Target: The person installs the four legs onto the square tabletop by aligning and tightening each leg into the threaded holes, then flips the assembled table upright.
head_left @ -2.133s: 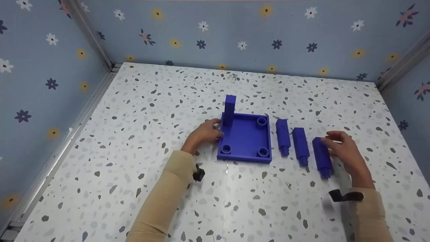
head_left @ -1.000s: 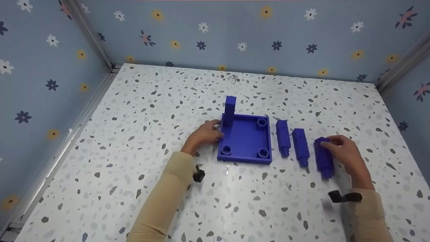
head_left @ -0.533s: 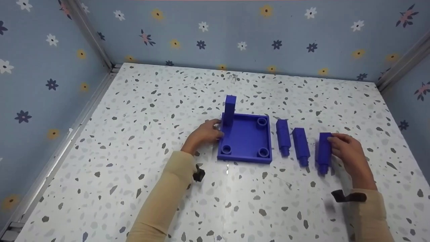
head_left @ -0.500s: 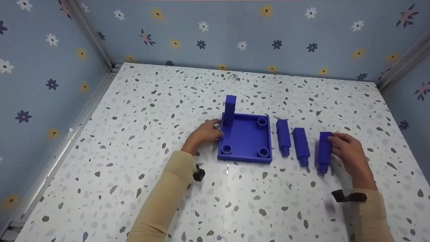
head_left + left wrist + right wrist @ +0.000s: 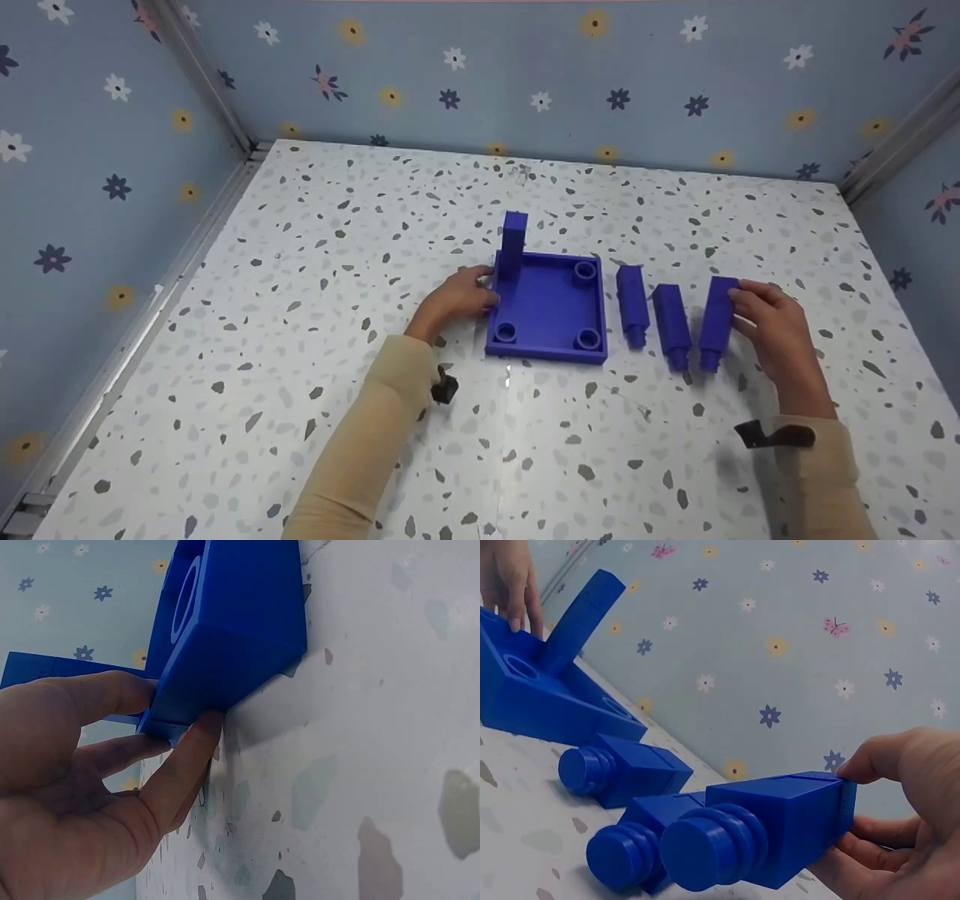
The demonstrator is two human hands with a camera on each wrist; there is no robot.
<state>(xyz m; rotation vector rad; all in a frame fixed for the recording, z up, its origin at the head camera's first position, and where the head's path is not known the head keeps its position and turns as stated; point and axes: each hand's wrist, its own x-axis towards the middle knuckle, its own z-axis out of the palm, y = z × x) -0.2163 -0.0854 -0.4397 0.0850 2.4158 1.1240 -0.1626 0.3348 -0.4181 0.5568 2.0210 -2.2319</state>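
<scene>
A square blue tabletop (image 5: pixel 551 304) with a raised rim lies underside up, a round socket showing at three corners. One blue leg (image 5: pixel 513 244) stands upright at its far left corner. My left hand (image 5: pixel 457 294) grips the left rim, thumb on the inner side and fingers outside, as the left wrist view shows. My right hand (image 5: pixel 776 322) pinches the plain end of a second leg (image 5: pixel 780 821), its ridged round peg pointing toward me. Two more legs, the nearer one (image 5: pixel 671 322) and the farther one (image 5: pixel 632 304), lie between that leg and the tabletop.
A white speckled table (image 5: pixel 360 225) carries everything. Blue flowered panels (image 5: pixel 495 75) rise behind and at both sides, with metal framing (image 5: pixel 202 75) at the corners. Black wrist mounts sit on both tan sleeves (image 5: pixel 375 442).
The right hand has closed on the rightmost leg, lifted it and brought it up and left, close to the neighbouring leg. The left hand and tabletop have stayed in place.
</scene>
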